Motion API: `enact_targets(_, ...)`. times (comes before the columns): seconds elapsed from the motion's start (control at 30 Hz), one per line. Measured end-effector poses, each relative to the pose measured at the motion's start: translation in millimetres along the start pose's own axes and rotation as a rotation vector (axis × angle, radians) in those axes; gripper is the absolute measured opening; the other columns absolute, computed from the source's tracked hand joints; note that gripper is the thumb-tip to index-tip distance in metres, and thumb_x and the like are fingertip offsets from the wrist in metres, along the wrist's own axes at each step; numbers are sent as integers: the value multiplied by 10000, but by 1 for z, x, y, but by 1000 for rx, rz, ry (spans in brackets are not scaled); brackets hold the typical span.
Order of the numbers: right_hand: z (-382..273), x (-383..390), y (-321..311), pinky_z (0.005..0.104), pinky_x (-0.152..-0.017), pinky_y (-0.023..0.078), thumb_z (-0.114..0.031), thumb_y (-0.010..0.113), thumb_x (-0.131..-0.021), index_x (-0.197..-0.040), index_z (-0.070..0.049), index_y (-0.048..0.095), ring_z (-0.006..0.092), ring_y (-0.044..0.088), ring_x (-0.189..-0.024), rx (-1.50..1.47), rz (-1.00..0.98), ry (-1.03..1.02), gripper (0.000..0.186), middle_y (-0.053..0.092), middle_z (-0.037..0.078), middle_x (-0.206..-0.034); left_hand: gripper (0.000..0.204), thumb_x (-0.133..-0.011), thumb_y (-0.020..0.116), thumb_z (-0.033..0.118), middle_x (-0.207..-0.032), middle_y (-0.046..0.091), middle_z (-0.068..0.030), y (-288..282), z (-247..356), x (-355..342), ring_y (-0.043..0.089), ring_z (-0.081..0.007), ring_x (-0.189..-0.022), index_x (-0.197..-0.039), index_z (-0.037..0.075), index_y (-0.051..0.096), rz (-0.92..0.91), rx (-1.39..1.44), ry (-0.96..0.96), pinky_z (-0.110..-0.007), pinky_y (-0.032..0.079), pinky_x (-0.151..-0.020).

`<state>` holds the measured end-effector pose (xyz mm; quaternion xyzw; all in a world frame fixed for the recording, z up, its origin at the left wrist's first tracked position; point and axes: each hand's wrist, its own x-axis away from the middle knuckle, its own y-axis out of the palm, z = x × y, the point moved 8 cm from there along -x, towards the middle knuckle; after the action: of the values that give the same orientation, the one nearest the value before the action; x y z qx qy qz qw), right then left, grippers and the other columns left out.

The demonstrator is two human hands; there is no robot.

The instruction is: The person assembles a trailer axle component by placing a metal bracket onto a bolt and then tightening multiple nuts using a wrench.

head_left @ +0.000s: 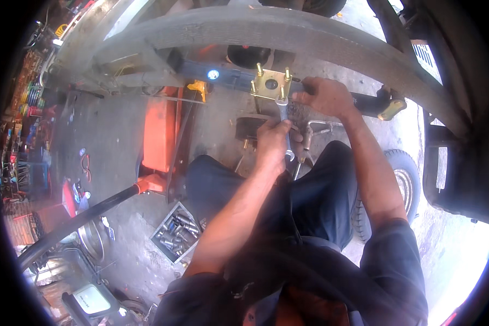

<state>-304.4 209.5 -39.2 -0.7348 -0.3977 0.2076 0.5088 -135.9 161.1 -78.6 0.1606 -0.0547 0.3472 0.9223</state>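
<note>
My left hand [276,140] is closed round a steel open-ended wrench [283,112], held upright over my lap. The wrench's upper jaw sits at the near threaded stud of a yellowish metal plate [262,87]. Several gold-coloured threaded ends [288,72] stick up round this plate, and a round hole shows in its middle. The plate lies on a long dark leaf spring [231,79]. Just right of the plate, my right hand [327,96] is closed over the spring with fingers bent; its fingertips are partly hidden.
A dark frame beam [244,33] arches across beyond my hands. To the left stand an orange floor jack [158,130] with a long black handle [81,225] and a box of sockets [163,233]. An air tool [309,136] lies near my knees; a wheel [405,185] is at right.
</note>
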Motion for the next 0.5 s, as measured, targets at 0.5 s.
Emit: enact_targets(0.5,-7,-1,1,464,-845,509,-578,591,-871,-1165,-128,679,365,663,-980,47,15,-38,545,708,174,-960,261,-870,696,200,-635,588,-66,-58,52,-74,527,-135,-489,-971,-41,696,-356,-816,-386,-293,396,-407)
